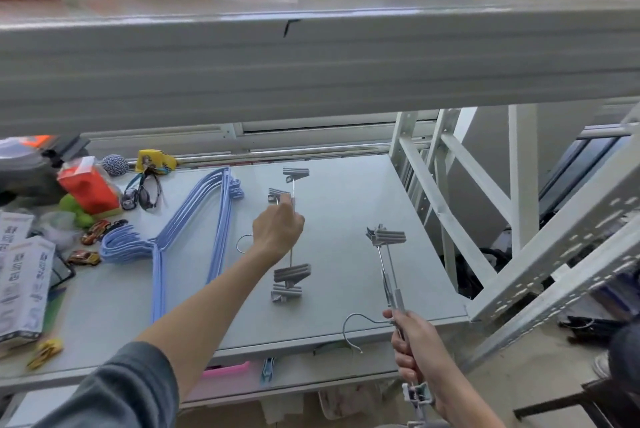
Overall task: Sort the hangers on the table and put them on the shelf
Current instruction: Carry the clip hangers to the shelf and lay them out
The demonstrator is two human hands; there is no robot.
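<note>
A stack of light blue hangers (194, 226) lies on the grey shelf board (346, 206), left of centre. Grey metal clip hangers (290, 277) lie at the board's middle. My left hand (277, 230) reaches over them, its fingers closed on their bar near the far clips (295, 174). My right hand (412, 341) at the board's front right edge grips a bundle of grey clip hangers (387, 254) by the middle; their hook (351, 327) points left, and one clip end hangs below my wrist.
A thick grey shelf beam (311, 64) crosses overhead with folded cloth on top. Clutter fills the left: an orange tissue pack (88, 185), sunglasses (143, 192), toy cars (93, 237), booklets (24, 282). White rack struts (519, 219) stand to the right.
</note>
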